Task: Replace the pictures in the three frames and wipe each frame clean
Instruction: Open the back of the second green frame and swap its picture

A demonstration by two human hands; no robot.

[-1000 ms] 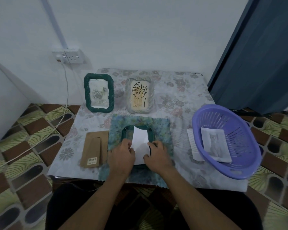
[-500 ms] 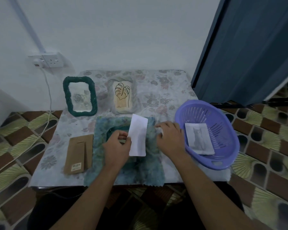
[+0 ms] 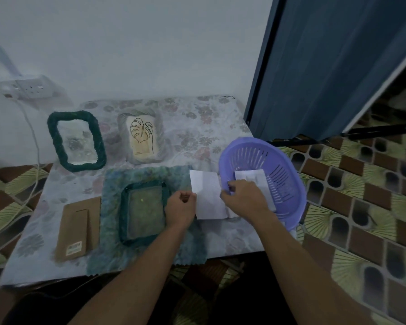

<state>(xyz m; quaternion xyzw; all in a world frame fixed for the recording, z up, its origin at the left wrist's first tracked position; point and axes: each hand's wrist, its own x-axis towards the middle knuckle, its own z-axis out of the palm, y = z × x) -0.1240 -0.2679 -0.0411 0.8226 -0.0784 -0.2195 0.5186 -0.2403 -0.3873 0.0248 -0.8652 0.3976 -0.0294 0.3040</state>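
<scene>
Left hand [image 3: 181,207] is pinching the left edge of a white sheet [image 3: 208,195] between thumb and curled fingers. It is holding the sheet over the worktop [image 3: 197,127], between the open frame [image 3: 142,207] and the purple basket [image 3: 291,174]. Right hand [image 3: 244,198] is reaching over the basket's near rim, fingers bent down at a second white picture [image 3: 259,178] lying inside. Whether that grip is closing on the picture cannot be told. The open frame is lying flat on a blue-green cloth [image 3: 150,249], with a brown backing board [image 3: 77,231] lying just left of the cloth. A green rope frame [image 3: 76,139] and a pale frame [image 3: 142,137] with a leaf drawing are sitting at the back of the worktop.
</scene>
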